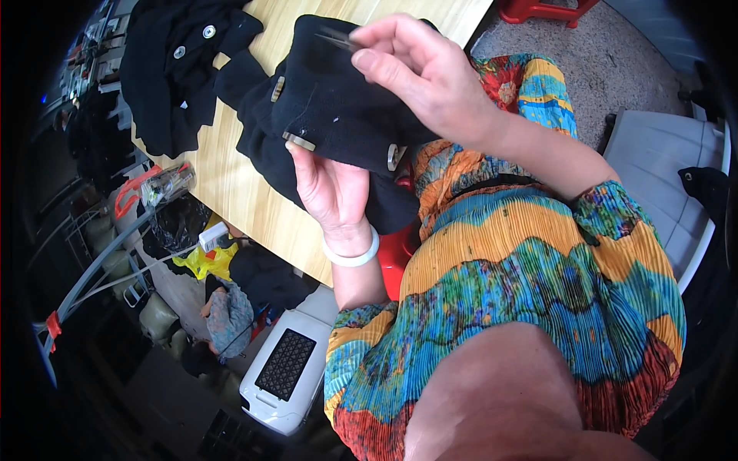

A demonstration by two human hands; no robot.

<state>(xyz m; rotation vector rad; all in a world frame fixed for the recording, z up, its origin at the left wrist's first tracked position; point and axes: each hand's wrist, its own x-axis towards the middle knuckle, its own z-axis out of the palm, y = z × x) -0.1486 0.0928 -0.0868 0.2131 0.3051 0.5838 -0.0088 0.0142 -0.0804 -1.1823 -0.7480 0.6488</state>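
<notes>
Black knitted fabric with several buttons [357, 115] lies gathered before me, partly over the table edge. My left hand [334, 188] holds it from the near side, the thumb up against a pale-rimmed button [300, 141]. Its other fingers are partly hidden by the cloth. Two more buttons [277, 88] [395, 157] stand out on the fabric, and a tiny white speck lies between them. Above the cloth, my right hand [427, 81] pinches a slim two-pronged metal tool [336, 38]; motion blur hides whether it is snips or tweezers.
Another black garment [173, 84] with pale buttons lies at the left on the wooden table [223, 165]. A red stool [550, 11] stands far right, a grey cart [653, 173] at right. Near left are a white machine [284, 373] and another person [228, 319].
</notes>
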